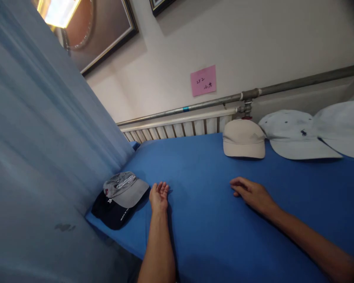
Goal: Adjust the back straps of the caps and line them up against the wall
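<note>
On the blue-covered surface point(194, 169), my left hand point(159, 196) rests palm turned up, its fingers loosely bent and holding nothing. Just left of it lie two stacked caps: a grey baseball cap point(125, 188) with lettering and, beneath it, a black baseball cap point(113, 216) with white lettering. The grey brim comes close to my left fingers. My right hand point(252, 194) is relaxed over the middle of the surface, thumb and fingers apart, with nothing in it. Beyond it sits a beige baseball cap point(244, 139), brim toward me.
To the right of the beige cap are a white cap point(297, 133) with a small dark emblem and another white cap point(348, 125). A radiator point(177, 129) and a metal pipe point(212, 102) run along the wall. A blue curtain point(47, 137) hangs at left; a pink note point(203, 80) is on the wall.
</note>
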{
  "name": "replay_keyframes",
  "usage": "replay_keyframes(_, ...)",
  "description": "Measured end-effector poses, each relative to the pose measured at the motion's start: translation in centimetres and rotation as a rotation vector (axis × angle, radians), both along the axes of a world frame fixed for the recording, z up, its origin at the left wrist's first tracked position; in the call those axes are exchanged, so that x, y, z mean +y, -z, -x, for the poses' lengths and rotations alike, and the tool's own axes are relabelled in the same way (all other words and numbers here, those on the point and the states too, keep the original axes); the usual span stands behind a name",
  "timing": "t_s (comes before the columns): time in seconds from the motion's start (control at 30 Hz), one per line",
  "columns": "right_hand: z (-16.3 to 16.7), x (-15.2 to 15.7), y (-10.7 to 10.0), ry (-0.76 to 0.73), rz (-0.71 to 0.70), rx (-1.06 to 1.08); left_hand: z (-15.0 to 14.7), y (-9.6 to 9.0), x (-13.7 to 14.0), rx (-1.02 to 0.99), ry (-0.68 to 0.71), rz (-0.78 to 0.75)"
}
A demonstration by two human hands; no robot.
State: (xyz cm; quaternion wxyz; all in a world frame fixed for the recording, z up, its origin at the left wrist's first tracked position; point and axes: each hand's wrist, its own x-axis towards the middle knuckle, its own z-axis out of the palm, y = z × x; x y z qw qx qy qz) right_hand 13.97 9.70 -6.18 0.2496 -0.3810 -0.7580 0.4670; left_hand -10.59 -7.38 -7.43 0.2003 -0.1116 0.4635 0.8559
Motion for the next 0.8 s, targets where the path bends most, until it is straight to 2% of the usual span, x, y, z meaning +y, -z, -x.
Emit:
replay_keyframes(0.13, -0.1, 0.2, 0.4, -0.005, 0.002, 0.026, 0.6, 0.1, -2.5, 0.035, -0.102, -0.011)
replay_keyframes(0.23, -0.1, 0.4, 0.7, -0.011, 0.010, 0.037, 1.1, 0.1, -3.5, 0.052, -0.155, -0.019)
replay_keyframes(0.5, -0.2, 0.8, 1.4, -0.025, 0.000, 0.046, 1.0, -0.1, -3.0, 0.118, -0.158, 0.032)
replay_keyframes(0.63, -0.2, 0.7, 1.3, -0.017, 0.058, 0.074, -0.5, -0.9, -1.6, 0.193, -0.020, 0.045)
replay_keyframes(0.8, -0.2, 1.0, 1.2, 0.006, 0.274, 0.187, -3.7, -3.1, 2.1, 0.289, 0.357, -0.002)
